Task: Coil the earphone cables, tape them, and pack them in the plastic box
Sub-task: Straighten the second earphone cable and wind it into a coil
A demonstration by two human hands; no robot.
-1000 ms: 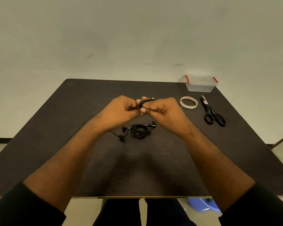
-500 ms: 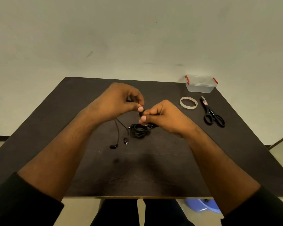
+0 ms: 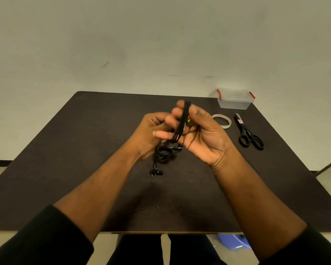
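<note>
My right hand [image 3: 204,138] is raised palm-up above the dark table [image 3: 84,146], with loops of a black earphone cable [image 3: 182,122] wound over its fingers. Against it, my left hand [image 3: 153,132] pinches the same cable's strands near their lower end. The cable's two earbuds [image 3: 156,172] dangle below the hands. Under the hands a second black earphone bundle [image 3: 164,153] lies on the table, partly hidden. The clear plastic box [image 3: 235,98] with red latches stands closed at the far right corner. A tape roll [image 3: 225,121] lies behind my right hand.
Black scissors [image 3: 248,133] lie right of the tape roll, near the table's right edge. A blue object [image 3: 233,241] sits on the floor under the table's front edge. A pale wall stands behind the table.
Both hands rose from just above the table. My right hand turned palm-up, and the cable now runs in loops over its fingers. The dangling earbuds swung in under the hands.
</note>
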